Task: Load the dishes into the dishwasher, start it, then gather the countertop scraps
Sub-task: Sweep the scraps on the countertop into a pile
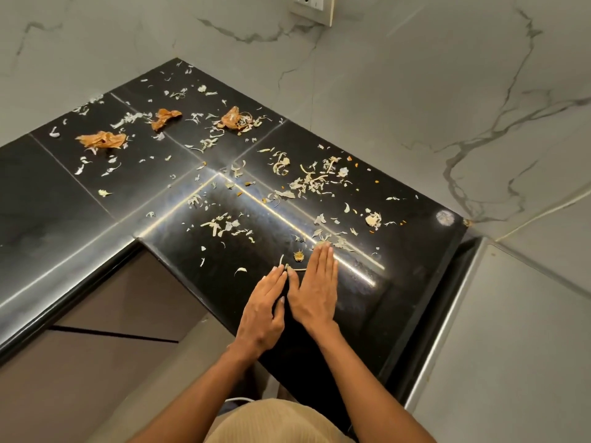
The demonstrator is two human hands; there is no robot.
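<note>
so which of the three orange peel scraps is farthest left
The flat orange peel nearest the counter's left end; the other two peels lie farther right, nearer the wall.

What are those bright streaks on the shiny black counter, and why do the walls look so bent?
In the head view, the streaks are glare: a light strip mirrored in the polished black stone countertop, running past the flat right hand and left hand; the pale papery peel scraps stay sharp; the grey-veined marble wall bows because the lens is wide-angle.

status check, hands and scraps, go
Left hand and right hand open, flat on countertop. Scraps still scattered. Nothing in the way.
</note>
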